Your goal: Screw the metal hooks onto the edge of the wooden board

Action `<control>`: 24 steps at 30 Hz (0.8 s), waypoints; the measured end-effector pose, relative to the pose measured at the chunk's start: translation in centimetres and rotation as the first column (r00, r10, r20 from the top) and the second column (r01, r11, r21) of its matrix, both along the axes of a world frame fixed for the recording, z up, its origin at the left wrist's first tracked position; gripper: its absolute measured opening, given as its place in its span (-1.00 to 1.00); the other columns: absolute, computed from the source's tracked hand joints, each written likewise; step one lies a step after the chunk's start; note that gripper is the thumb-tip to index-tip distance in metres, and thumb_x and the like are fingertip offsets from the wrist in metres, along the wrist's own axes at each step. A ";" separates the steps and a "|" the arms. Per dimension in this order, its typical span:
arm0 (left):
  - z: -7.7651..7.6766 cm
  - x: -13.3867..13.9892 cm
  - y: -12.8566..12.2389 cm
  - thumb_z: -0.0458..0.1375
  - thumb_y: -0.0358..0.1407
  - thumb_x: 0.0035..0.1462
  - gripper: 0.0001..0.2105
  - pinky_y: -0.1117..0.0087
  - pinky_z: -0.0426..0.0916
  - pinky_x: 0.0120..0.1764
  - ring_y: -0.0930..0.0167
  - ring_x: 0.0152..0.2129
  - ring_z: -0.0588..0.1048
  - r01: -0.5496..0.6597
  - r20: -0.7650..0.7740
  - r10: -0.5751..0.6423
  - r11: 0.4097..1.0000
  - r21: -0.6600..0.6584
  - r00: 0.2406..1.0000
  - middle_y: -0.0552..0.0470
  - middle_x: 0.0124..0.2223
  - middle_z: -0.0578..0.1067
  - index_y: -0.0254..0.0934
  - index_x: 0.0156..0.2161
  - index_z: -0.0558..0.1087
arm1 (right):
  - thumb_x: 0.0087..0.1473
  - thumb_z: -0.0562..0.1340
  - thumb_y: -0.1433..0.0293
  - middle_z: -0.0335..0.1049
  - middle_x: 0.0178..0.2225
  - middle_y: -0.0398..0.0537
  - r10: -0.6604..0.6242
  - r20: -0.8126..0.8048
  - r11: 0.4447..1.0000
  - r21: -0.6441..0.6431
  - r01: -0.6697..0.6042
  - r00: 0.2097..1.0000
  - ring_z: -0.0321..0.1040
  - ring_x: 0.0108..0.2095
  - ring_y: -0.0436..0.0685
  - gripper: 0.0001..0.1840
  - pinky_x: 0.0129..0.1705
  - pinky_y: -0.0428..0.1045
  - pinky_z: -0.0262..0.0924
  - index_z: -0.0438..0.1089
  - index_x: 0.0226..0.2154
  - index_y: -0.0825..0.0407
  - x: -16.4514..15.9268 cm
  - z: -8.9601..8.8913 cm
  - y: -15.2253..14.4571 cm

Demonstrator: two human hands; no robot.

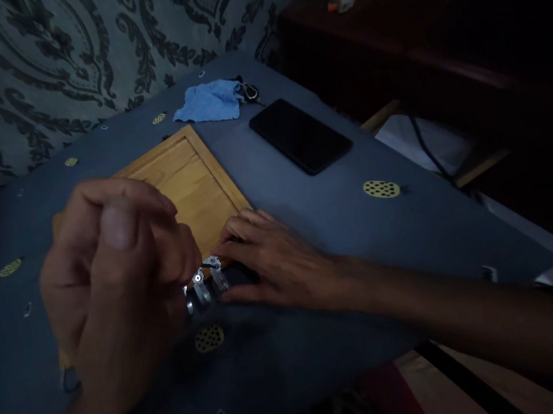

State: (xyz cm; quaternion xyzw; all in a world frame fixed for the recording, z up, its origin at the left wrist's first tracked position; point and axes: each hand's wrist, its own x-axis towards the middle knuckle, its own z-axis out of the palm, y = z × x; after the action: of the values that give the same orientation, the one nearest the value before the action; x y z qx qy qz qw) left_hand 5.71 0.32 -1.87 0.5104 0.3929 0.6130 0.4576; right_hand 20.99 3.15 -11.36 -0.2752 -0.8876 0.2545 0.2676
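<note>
A wooden framed panel (192, 177) lies on a table covered with a blue-grey cloth (339, 226). At its near corner sits a small metal hinge-like fitting (208, 282) with a screw head showing. My left hand (115, 287) is raised close to the camera, fingers curled, blurred; whether it pinches anything I cannot tell. My right hand (273, 261) rests flat on the cloth, fingertips touching the fitting and the panel's corner.
A black phone (301, 135) lies face up beyond the panel. A crumpled blue cloth (210, 101) and a metal carabiner (250, 93) sit at the far edge. A patterned wall hanging is behind; dark furniture and a cable are on the right.
</note>
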 end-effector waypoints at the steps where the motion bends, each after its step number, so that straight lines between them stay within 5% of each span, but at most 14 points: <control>1: 0.0 -0.2 0.4 0.02 -0.48 0.34 -0.71 0.53 0.11 -0.70 0.61 -0.80 0.09 0.049 -0.035 -0.049 0.999 0.002 0.998 0.22 -0.71 0.15 -0.27 -0.38 0.50 | 0.21 0.30 0.03 0.32 -0.14 0.02 0.001 0.000 1.000 -0.001 -0.001 1.000 0.20 -0.11 0.18 -0.53 -0.01 0.13 0.16 0.48 -0.09 0.09 0.0 0.0 0.0; 2: 0.1 -0.4 0.8 0.04 -0.44 0.34 -0.73 0.51 0.11 -0.68 0.60 -0.80 0.07 0.082 -0.079 -0.087 0.995 -0.061 0.993 0.23 -0.70 0.14 -0.24 -0.36 0.51 | 0.21 0.29 0.03 0.32 -0.14 0.01 0.001 0.001 1.000 -0.004 -0.001 1.000 0.19 -0.12 0.18 -0.53 -0.02 0.13 0.15 0.48 -0.09 0.09 0.0 0.0 0.0; 6: 0.5 -1.3 1.5 0.14 -0.28 0.32 -0.84 0.48 0.00 -0.77 0.61 -0.86 -0.07 0.449 -0.089 -0.444 0.892 0.046 0.891 0.29 -0.70 0.00 -0.22 -0.23 0.57 | 0.23 0.25 -0.02 0.32 -0.14 0.01 -0.001 -0.002 1.000 -0.002 0.001 1.000 0.19 -0.12 0.17 -0.50 -0.03 0.13 0.15 0.47 -0.08 0.08 0.0 0.0 0.1; 7: 0.6 -1.4 1.3 0.09 -0.37 0.34 -0.80 0.46 -0.01 -0.74 0.59 -0.83 -0.09 0.341 -0.141 -0.347 0.938 -0.062 0.927 0.27 -0.68 -0.01 -0.15 -0.26 0.56 | 0.23 0.25 -0.03 0.32 -0.14 0.01 -0.003 -0.002 1.000 0.002 0.003 1.000 0.19 -0.12 0.18 -0.49 -0.03 0.13 0.16 0.47 -0.08 0.08 0.0 0.0 0.1; 10: 0.7 -1.1 0.7 -0.02 -0.48 0.35 -0.68 0.44 0.03 -0.70 0.54 -0.80 -0.02 0.177 -0.201 -0.189 0.981 -0.078 0.961 0.23 -0.69 0.08 -0.12 -0.30 0.52 | 0.23 0.25 -0.03 0.34 -0.14 0.03 0.000 0.000 1.000 0.006 0.000 1.000 0.21 -0.11 0.19 -0.48 -0.02 0.13 0.17 0.48 -0.08 0.08 0.0 -0.1 0.1; 15: 0.6 -0.5 0.4 0.11 -0.33 0.34 -0.83 0.39 0.34 -0.51 0.45 -0.62 0.29 -0.045 -0.164 0.047 0.999 0.013 0.985 0.10 -0.56 0.30 -0.23 -0.28 0.52 | 0.18 0.31 0.00 0.36 -0.13 0.05 -0.025 -0.014 0.999 0.030 0.025 1.000 0.24 -0.09 0.21 -0.51 -0.02 0.16 0.20 0.49 -0.10 0.07 -0.1 -0.4 0.1; 24: 0.9 0.0 0.8 0.09 -0.41 0.33 -0.73 0.48 0.03 -0.71 0.57 -0.79 0.04 -0.083 -0.128 0.079 0.996 -0.024 0.989 0.22 -0.71 0.12 -0.25 -0.44 0.47 | 0.22 0.26 -0.02 0.35 -0.11 0.04 0.000 -0.017 1.000 -0.010 0.000 1.000 0.21 -0.09 0.20 -0.49 -0.02 0.15 0.19 0.48 -0.08 0.07 -0.1 -0.2 0.1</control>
State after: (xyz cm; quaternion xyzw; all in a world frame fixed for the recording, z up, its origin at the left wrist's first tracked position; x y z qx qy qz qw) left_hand 5.69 1.16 -0.92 0.5253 0.4506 0.5916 0.4136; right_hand 20.90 3.26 -11.56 -0.2742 -0.8841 0.2613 0.2735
